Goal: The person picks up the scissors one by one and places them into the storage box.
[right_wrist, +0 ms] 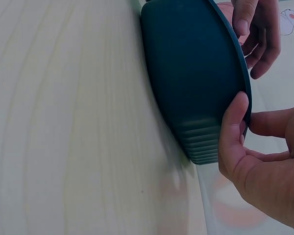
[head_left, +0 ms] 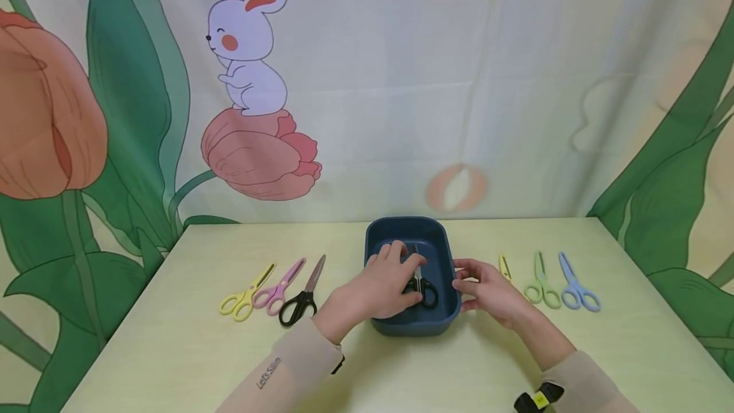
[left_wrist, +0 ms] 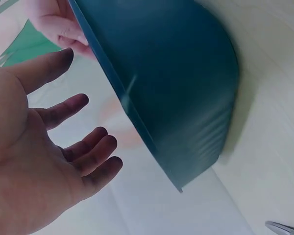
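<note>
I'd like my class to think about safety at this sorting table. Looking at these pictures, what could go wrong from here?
The left grip hangs open over the black-handled scissors in the bin, so a careless grab might nick skin.
The right grip holds the blue bin at one side, so a tug could tip or slide it.
Yellow scissors lie partly hidden behind that grip and might get knocked.

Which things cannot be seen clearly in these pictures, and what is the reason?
Head view: the left hand partly covers the black scissors inside the box; contact is unclear.
Head view: the right hand hides the lower end of the yellow blade.
Left wrist view: the lower right corner cuts off a metal tip.
Right wrist view: the box's wall hides its inside.
</note>
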A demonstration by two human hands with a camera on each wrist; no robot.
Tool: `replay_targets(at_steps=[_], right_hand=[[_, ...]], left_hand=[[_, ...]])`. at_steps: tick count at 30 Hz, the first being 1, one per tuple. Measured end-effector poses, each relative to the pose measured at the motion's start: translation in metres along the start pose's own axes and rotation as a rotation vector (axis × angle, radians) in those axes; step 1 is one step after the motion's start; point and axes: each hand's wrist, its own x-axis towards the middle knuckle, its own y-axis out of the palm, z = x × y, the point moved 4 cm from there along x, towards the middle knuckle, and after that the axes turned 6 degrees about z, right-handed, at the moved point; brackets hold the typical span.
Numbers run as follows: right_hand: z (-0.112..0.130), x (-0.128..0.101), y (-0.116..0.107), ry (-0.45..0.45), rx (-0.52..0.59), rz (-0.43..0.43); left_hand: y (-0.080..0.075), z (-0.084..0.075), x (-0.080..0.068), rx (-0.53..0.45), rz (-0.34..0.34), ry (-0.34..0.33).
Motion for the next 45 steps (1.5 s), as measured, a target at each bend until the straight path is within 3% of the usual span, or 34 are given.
replay_targets(at_steps=[10, 17, 30, 35, 45], right_hand=[[-0.001, 0.0, 0.0, 0.004, -0.002, -0.001], [-0.002, 0.0, 0.0, 0.003, -0.003, 0.002], [-0.003, 0.001, -0.002, 0.001, -0.007, -0.008], [-0.002, 0.0, -0.001, 0.001, -0.012, -0.007], [-0.001, 0.0, 0.0, -0.003, -0.015, -0.001]], left_hand=[[-0.003, 0.014, -0.02, -0.046, -0.103, 0.03], [-0.004, 0.031, -0.034, -0.146, -0.196, 0.026], [-0.003, 0.075, -0.06, -0.193, -0.295, -0.099], [-0.004, 0.092, -0.068, -0.16, -0.28, -0.163], [0.001, 0.109, -0.078, -0.163, -0.096, -0.268]])
